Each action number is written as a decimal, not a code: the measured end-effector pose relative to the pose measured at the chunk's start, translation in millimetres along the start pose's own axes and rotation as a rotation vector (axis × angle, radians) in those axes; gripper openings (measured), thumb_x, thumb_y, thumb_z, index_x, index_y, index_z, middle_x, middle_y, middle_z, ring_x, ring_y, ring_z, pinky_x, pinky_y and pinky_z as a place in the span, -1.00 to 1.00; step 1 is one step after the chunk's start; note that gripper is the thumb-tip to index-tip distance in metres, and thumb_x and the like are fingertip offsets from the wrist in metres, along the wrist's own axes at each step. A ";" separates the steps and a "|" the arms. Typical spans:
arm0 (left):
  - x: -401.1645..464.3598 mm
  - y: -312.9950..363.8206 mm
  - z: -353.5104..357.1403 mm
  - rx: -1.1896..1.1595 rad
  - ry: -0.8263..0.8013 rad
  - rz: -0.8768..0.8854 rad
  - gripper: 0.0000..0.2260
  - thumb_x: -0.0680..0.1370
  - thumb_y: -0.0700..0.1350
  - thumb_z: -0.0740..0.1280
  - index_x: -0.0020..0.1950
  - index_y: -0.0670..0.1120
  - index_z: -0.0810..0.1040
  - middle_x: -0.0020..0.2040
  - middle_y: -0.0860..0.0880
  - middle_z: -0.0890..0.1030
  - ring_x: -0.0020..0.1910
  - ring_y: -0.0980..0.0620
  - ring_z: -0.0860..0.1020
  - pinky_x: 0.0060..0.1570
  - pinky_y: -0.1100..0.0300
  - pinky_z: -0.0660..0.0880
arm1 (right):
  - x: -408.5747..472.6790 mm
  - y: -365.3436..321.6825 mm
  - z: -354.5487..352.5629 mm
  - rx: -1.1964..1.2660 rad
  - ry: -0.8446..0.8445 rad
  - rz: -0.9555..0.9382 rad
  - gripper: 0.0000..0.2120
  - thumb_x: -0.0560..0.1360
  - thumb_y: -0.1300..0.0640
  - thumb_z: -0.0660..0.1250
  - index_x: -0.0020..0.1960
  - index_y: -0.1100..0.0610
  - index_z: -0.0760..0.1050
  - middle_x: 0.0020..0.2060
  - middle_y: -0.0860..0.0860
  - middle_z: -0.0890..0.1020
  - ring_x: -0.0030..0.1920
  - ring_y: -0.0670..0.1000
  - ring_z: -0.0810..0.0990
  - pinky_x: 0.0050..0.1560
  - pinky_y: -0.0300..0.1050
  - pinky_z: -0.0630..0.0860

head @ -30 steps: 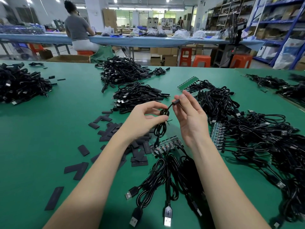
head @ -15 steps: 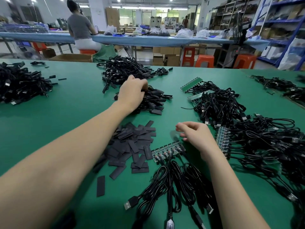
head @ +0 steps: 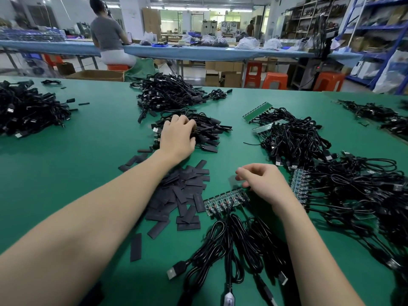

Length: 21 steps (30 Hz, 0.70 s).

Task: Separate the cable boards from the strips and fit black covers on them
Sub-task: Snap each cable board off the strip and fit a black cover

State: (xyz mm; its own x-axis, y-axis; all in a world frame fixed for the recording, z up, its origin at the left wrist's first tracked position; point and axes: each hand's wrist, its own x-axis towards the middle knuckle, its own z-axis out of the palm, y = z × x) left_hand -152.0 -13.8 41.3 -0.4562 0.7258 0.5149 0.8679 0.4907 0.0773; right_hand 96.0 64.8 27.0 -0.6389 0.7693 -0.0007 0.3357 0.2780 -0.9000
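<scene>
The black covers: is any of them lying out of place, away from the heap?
Yes. Most black covers lie in a loose heap under the left forearm, but one stray cover lies alone nearer the person, and a few stray covers sit left of the heap on the green table. Nothing looks damaged.

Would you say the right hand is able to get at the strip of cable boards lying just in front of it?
Probably yes: the right hand hovers just beside the strip of cable boards, fingers loosely curled and holding nothing, with only bare table between them.
</scene>
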 end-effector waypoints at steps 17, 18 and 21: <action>-24.0 10.1 -13.6 -0.155 -0.259 -0.073 -0.80 0.61 -0.13 0.29 0.14 -0.09 0.67 0.15 -0.08 0.59 0.13 -0.13 0.55 0.14 -0.05 0.54 | -7.1 -9.2 -5.4 -0.157 -0.168 0.009 -0.84 0.53 -0.06 0.40 -0.13 -0.02 0.70 -0.22 -0.14 0.74 -0.22 -0.09 0.56 -0.02 -0.10 0.54; -22.1 13.1 -17.9 -0.157 -0.279 -0.090 -0.81 0.60 -0.10 0.30 0.13 -0.07 0.67 0.13 -0.06 0.60 0.13 -0.11 0.56 0.13 -0.05 0.55 | -7.4 -10.1 -6.3 -0.170 -0.165 0.011 -0.84 0.53 -0.06 0.41 -0.14 -0.02 0.70 -0.23 -0.11 0.73 -0.24 -0.08 0.57 -0.05 -0.11 0.54; -20.6 27.0 -29.6 -0.206 -0.305 -0.130 -0.85 0.58 -0.02 0.34 0.08 -0.01 0.65 0.03 0.03 0.61 0.07 -0.03 0.57 0.10 0.03 0.56 | -9.7 -12.8 -15.4 -0.173 -0.202 0.075 -0.83 0.51 -0.03 0.46 -0.13 0.07 0.68 -0.31 -0.04 0.67 -0.32 -0.10 0.59 -0.26 -0.22 0.53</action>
State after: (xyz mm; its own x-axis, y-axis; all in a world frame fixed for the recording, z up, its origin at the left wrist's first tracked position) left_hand -113.4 -29.8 58.0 -0.5759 0.7888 0.2146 0.8060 0.5039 0.3107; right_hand 108.6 62.7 45.2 -0.7270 0.6660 -0.1669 0.4895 0.3322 -0.8062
